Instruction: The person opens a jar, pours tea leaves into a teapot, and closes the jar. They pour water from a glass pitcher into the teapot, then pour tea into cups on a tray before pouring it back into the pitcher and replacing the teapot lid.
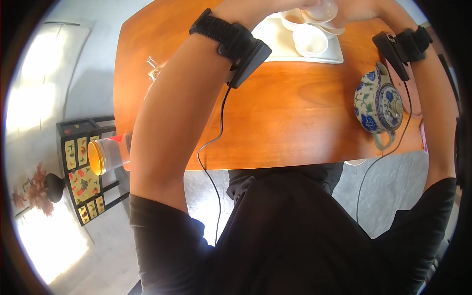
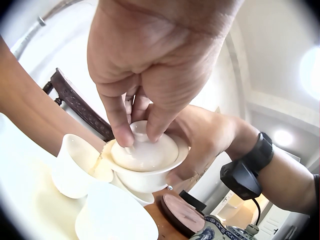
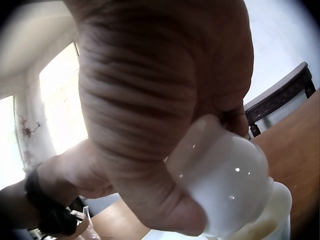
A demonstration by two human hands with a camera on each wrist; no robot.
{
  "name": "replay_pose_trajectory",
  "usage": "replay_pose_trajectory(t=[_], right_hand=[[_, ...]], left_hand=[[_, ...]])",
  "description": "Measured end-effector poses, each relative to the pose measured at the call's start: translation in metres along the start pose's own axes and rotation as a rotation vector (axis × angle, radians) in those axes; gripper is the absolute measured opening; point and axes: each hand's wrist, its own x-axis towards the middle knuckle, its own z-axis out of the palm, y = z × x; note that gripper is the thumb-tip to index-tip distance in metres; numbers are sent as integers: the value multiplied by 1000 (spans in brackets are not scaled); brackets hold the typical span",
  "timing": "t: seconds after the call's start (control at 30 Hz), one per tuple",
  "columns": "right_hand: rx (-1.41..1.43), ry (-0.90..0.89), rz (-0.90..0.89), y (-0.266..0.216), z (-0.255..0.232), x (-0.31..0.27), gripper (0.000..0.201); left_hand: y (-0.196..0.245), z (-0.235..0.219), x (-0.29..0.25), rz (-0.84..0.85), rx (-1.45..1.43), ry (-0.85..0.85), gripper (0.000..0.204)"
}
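Observation:
My left hand (image 2: pixel 160 60) pinches the knob of a white gaiwan lid (image 2: pixel 150 154) between thumb and fingers. The lid sits on the gaiwan bowl (image 2: pixel 145 181). From the side, my right hand (image 3: pixel 145 110) grips that bowl, thumb along its glossy wall. In the right wrist view the gaiwan (image 3: pixel 232 180) is tilted over a white cup (image 3: pixel 282 210) with a brownish patch inside. Another white cup (image 1: pixel 310 41) stands close by on the white tray (image 1: pixel 275 44). One cup (image 1: pixel 293 18) has amber liquid in it.
A blue-and-white floral teapot (image 1: pixel 377 103) stands at the table's right side, beside a pink flat item (image 1: pixel 412 93). At the left edge are a clear jar with a yellow lid (image 1: pixel 97 158) and small glassware (image 1: pixel 153 68). Cables hang from both wrist cameras.

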Motion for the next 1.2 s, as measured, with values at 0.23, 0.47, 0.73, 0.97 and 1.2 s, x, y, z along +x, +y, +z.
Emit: replay_pose_trajectory(t=[0.23, 0.47, 0.73, 0.97, 1.2], right_hand=[[41, 12, -34, 7, 5, 8, 76], [94, 70, -147, 5, 1, 10, 84], [207, 34, -158, -3, -4, 6, 84], [215, 131, -215, -2, 3, 9, 81], [287, 202, -301, 3, 8, 3, 80]], left_hand=[[-5, 0, 3, 47, 25, 30, 20], [-4, -4, 0, 33, 66, 19, 21], [-6, -4, 1, 23, 34, 26, 22], [0, -7, -5, 3, 35, 35, 22], [10, -8, -9, -11, 68, 52, 22]])
